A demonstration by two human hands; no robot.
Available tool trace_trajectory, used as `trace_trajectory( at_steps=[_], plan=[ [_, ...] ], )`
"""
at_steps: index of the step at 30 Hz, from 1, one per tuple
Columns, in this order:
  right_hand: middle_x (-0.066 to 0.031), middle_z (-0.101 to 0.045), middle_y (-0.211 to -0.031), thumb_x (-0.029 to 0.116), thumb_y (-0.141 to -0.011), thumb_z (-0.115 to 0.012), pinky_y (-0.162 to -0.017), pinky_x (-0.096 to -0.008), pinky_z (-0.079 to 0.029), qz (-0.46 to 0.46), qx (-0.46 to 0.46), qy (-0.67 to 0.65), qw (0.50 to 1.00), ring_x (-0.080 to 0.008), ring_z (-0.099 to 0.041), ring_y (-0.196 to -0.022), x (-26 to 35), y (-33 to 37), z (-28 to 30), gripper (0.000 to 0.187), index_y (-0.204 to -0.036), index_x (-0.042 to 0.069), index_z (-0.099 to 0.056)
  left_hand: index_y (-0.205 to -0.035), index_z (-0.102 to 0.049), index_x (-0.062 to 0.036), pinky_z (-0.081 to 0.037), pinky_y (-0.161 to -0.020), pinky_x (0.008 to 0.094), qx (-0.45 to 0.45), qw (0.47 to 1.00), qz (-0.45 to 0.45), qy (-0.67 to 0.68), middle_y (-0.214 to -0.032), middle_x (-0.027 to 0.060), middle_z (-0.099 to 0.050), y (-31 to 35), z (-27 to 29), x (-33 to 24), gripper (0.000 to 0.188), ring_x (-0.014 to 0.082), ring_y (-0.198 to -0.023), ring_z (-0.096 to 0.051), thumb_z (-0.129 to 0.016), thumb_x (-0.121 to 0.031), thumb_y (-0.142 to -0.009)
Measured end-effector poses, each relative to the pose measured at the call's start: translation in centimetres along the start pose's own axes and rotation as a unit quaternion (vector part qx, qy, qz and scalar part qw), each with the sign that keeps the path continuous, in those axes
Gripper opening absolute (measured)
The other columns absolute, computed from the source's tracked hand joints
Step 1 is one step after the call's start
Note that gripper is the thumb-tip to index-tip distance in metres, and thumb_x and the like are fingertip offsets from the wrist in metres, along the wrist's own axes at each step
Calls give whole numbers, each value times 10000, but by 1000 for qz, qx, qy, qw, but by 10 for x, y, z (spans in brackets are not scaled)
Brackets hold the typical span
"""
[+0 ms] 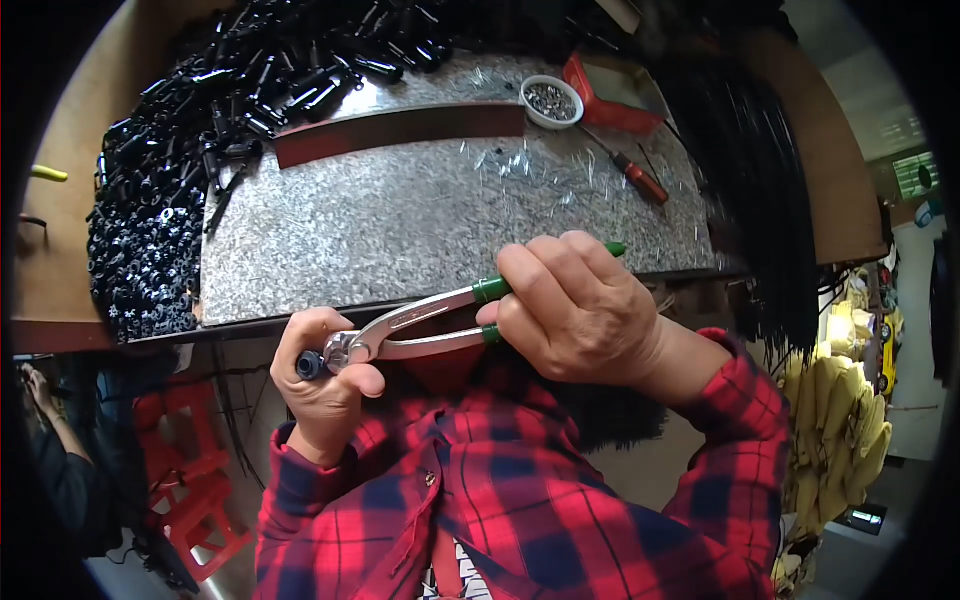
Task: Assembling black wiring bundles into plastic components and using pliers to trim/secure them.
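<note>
My right hand [585,315] is wrapped round the green-sleeved handles of metal pincers [425,312], which lie slantwise in front of my chest. The two handles stand somewhat apart. At the pincers' head, my left hand [322,395] is closed, with finger and thumb around a small dark, ring-ended cylindrical part [309,365]. This part sits right against the jaws. My fingers partly hide how the jaws meet it.
Ahead is a speckled grey worktop [400,220] with a dark red-edged strip [400,132]. Glossy black parts [165,220] heap at left. A white bowl of small metal pieces [552,102], a red-handled screwdriver [640,178] and long black strands [755,190] are at right. Red stools [195,480] stand lower left, near another person.
</note>
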State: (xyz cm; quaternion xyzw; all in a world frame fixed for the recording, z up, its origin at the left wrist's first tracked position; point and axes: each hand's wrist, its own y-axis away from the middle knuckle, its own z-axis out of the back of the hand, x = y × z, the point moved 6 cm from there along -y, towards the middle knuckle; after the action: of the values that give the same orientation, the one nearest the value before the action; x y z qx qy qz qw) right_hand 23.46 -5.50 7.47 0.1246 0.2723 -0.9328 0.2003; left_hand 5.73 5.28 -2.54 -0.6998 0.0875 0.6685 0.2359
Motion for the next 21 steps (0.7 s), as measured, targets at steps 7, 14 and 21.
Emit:
trace_trajectory(
  at_steps=[7, 14, 21],
  plan=[
    [-59, -556, -754, 164, -807, -612, -525, -319, -463, -45, 179, -274, 944, -200, -574, -605, 12, 38, -11, 202, -946, 32, -549, -929, -540, 30, -400, -537, 232, 120, 992, 3, 46, -837, 33, -504, 7, -9, 8, 904, 91, -641, -497, -735, -686, -413],
    [-63, -585, -646, 161, -778, -745, -490, -296, -462, -287, 477, -809, 190, -137, -595, -535, 52, 78, -30, 437, -1065, -9, -463, -719, -625, -10, -455, -534, 256, 208, 970, -106, -66, -647, 60, -611, 5, -25, -17, 758, 171, -582, -610, -707, -717, -455],
    [-183, -549, -1045, 182, -820, -681, -635, -341, -478, -150, 91, -371, 912, -270, -611, -768, 0, 46, -2, 395, -1076, -23, -460, -810, -619, 1, -421, -542, 226, 82, 988, -72, -108, -723, 37, -613, 4, -8, -10, 812, 116, -607, -567, -698, -728, -461]
  ],
)
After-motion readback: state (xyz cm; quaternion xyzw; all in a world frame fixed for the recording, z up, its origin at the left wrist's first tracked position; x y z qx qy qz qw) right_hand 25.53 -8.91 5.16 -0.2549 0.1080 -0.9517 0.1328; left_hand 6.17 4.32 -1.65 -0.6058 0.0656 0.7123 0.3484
